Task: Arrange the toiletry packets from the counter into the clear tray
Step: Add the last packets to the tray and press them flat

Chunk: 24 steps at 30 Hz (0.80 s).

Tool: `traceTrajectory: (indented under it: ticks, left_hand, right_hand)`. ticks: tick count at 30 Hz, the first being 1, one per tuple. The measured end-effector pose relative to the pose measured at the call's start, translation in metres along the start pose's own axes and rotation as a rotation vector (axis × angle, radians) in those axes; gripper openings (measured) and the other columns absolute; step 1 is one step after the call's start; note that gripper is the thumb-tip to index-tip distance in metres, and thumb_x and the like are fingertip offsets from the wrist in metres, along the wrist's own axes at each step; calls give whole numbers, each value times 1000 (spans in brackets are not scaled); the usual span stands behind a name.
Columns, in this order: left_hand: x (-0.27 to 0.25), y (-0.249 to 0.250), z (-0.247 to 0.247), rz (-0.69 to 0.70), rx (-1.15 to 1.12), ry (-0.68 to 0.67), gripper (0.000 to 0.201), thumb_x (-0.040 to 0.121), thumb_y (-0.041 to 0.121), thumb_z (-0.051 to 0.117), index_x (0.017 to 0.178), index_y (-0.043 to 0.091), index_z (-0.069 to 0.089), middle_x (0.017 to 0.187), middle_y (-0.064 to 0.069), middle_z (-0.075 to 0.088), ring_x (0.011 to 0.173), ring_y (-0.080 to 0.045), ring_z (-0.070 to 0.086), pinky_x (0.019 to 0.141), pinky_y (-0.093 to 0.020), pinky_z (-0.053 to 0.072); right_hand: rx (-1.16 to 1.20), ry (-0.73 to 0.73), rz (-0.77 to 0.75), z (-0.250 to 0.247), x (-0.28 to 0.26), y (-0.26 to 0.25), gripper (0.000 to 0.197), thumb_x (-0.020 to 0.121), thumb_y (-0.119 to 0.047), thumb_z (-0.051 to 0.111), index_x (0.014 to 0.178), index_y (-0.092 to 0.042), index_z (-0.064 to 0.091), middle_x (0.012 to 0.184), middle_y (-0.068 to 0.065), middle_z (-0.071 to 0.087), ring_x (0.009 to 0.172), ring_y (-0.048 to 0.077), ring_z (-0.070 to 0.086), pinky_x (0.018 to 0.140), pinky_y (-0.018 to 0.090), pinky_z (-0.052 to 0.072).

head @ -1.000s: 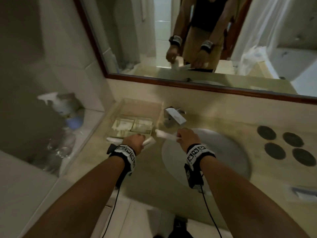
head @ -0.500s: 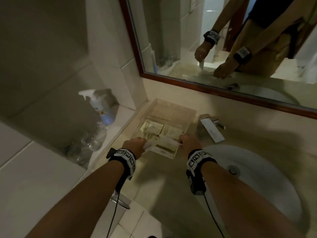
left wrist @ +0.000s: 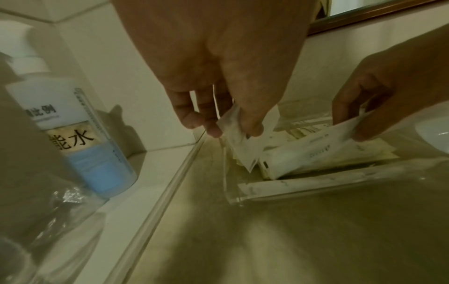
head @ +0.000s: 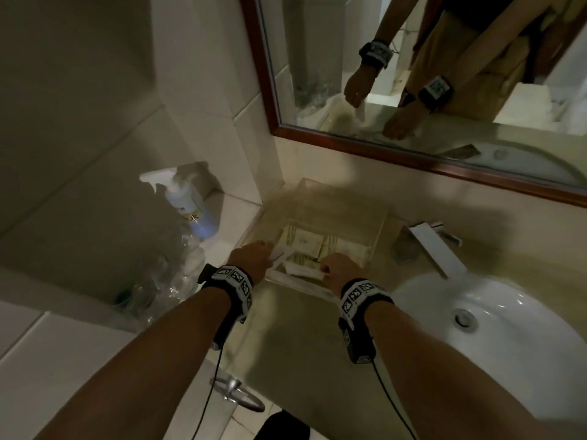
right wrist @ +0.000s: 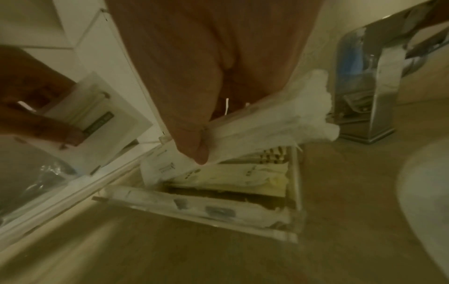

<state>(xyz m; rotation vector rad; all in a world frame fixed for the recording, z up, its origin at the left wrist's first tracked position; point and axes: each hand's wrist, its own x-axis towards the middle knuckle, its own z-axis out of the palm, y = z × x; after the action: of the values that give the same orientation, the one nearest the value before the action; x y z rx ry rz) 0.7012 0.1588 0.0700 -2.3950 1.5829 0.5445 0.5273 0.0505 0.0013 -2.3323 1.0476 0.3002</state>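
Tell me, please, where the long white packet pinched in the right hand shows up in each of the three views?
Head: the long white packet lies low over the clear tray's near end, just left of the right hand.
Left wrist: right of centre, with the right hand's fingers at its far end.
Right wrist: centre, slanting up to the right.
Shared landmark: the clear tray's near wall.

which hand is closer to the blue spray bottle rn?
Left. The left hand pinches a packet over the clear tray's left edge, the side beside the spray bottle. The right hand holds another packet over the tray's right part.
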Motion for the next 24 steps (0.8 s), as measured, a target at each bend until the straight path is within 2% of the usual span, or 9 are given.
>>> traceTrajectory:
  ticks: [7,10,13,15,17,20,22,23,24]
  left_hand:
    - [35,-28,-7,100,-7,-24,44,100,30,42,140,14,35,141,-8,44,125,-29,49,101,-42,43]
    - [45,-29,-4,148,-13,-44,47,100,30,42,144,13,33,144,-9,42,127,-30,48,101,-41,43]
    - [53,-26,0,208,-27,-63,52,101,28,41,148,11,26,146,-12,40,129,-30,46,102,-39,41]
    - [60,-23,4,206,-60,-82,49,101,27,41,146,9,31,143,-15,42,126,-30,48,100,-37,41]
    - [67,-20,9,197,-123,-90,44,99,28,45,136,5,42,136,-16,48,120,-29,52,95,-35,43]
    - [78,-20,19,158,-295,-105,39,94,31,55,122,4,55,122,-16,59,111,-29,58,89,-34,46]
    - [82,-17,23,111,-415,-100,24,91,31,60,93,7,61,93,-12,62,95,-26,61,75,-33,47]
    - [83,-15,25,86,-465,-97,26,89,31,62,76,11,54,77,-6,56,85,-23,58,66,-30,43]
    - [84,-14,27,68,-509,-91,32,88,31,65,66,14,47,68,-1,48,79,-21,55,60,-26,39]
  right_hand:
    - [-120,-3,86,20,21,-25,20,90,-4,51,98,-6,70,102,11,65,91,27,64,81,32,55]
    - [-135,-18,133,27,24,-30,19,91,-4,51,97,-4,68,99,12,66,90,28,65,79,34,56]
    - [-128,18,168,30,22,-33,15,90,-3,52,91,-6,67,93,12,63,88,29,64,75,34,53]
    - [-99,56,167,31,19,-32,16,90,-4,54,80,-12,63,84,10,56,80,27,60,70,33,49]
    - [-47,80,153,31,16,-30,15,88,-9,56,76,-12,63,77,7,53,77,26,62,66,30,47]
    - [51,45,131,31,12,-26,16,86,-18,56,75,-10,65,78,8,63,76,28,65,65,31,52]
    - [93,30,120,29,7,-21,16,89,-27,57,90,-15,67,91,5,66,83,26,64,73,34,54]
    - [115,34,121,28,5,-18,19,90,-32,57,99,-18,66,98,2,64,88,25,63,76,34,53]
    - [133,45,128,27,3,-15,23,91,-35,56,105,-19,64,102,1,63,92,24,61,77,33,52]
